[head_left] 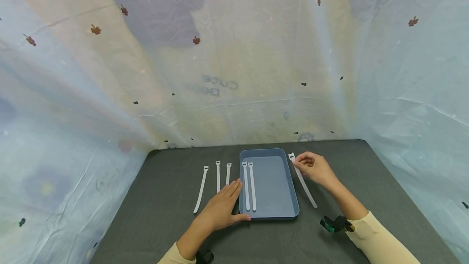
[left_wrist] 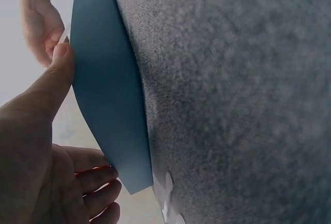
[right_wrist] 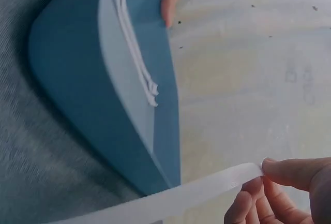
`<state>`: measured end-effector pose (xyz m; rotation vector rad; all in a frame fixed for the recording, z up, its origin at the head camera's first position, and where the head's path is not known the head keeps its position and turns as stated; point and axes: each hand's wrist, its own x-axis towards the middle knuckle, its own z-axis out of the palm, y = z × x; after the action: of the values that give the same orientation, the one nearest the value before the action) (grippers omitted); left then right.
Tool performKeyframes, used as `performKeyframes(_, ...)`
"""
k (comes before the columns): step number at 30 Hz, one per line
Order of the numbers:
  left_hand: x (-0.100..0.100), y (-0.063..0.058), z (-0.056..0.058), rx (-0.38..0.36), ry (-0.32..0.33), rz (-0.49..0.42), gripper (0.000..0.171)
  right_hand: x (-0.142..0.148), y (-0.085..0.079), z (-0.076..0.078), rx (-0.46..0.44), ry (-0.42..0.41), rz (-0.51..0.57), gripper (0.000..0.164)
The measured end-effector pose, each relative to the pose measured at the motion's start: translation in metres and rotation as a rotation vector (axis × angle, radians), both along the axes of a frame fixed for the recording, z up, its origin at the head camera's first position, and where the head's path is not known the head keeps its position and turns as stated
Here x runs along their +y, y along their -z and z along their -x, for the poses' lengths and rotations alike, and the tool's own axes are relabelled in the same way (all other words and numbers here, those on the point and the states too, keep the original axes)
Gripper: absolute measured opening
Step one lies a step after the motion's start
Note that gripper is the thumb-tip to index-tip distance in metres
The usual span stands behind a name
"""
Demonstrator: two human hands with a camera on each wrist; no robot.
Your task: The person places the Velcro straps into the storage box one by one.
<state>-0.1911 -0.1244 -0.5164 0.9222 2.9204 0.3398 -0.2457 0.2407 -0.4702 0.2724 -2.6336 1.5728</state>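
Observation:
A blue-grey rectangular tray [head_left: 274, 186] lies on the dark tabletop. Its left rim is touched by my left hand [head_left: 221, 207], with the fingers fairly straight and the thumb at the near corner. Two white cable straps [head_left: 253, 190] with slotted heads lie side by side inside, toward the left wall. Beyond the tray's right side, my right hand [head_left: 318, 171] pinches another white cable strap [head_left: 305, 188] near its slotted head, the tail slanting toward me. In the right wrist view this held strap [right_wrist: 196, 190] stretches from the thumb and fingertips across the bottom.
Left of the tray lie three more white straps [head_left: 200, 190], roughly parallel; my left hand partly covers two. A pale printed curtain [head_left: 234, 117] hangs behind the table and along both sides. Dark bands with small devices [head_left: 333, 224] are on the wrists.

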Motion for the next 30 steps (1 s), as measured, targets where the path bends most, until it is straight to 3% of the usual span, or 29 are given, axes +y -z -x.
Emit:
performKeyframes(23,-0.001,0.0,0.0,-0.004,-0.002,0.009,0.112,-0.025,-0.028,-0.015,-0.106,-0.176,0.181,0.029)
performKeyframes(30,0.0,0.0,0.0,0.005,0.003,0.01,0.11,-0.031,-0.032,-0.012,-0.075,-0.208,0.237,0.027)
